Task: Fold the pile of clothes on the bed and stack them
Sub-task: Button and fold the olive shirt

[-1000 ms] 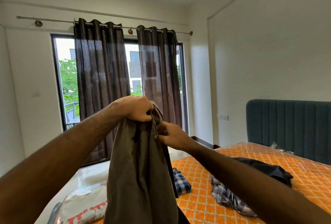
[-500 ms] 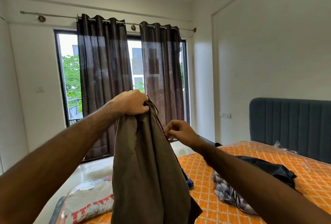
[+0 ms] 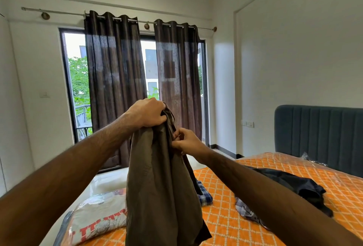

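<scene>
You are early in the job, as far as this view shows: nothing on the bed [image 3: 231, 226] reads as a finished stack, and the garment you have in the air is not yet folded. Your left hand [image 3: 146, 112] is closed in a fist around the bunched top edge of the olive-brown garment [image 3: 161, 186], and your right hand [image 3: 185, 140] pinches the cloth's right edge just below and beside that fist, fingers curled in on the fabric. The garment hangs clear above the near left part of the bed, between you and the curtains [image 3: 115, 88]; its long axis runs straight up and down, gathered end at the top in your hands, loose end falling out of the bottom of the view, so you cannot see where it ends. Whether it is trousers or a shirt you cannot tell from these folds. Still waiting on the bed: a dark garment [image 3: 294, 184] crumpled to the right of the hanging one, toward the headboard [image 3: 318, 137], with a pale checked garment [image 3: 247, 211] partly under it, and a blue checked cloth [image 3: 205, 199] peeping out just behind the hanging garment's right edge. At the bed's near left corner lies a grey printed garment [image 3: 98, 220] that looks to be wrapped in clear plastic; it may be flat already, though you cannot say it belongs to your stack. By this reckoning at least three pieces remain besides the one in hand.
</scene>
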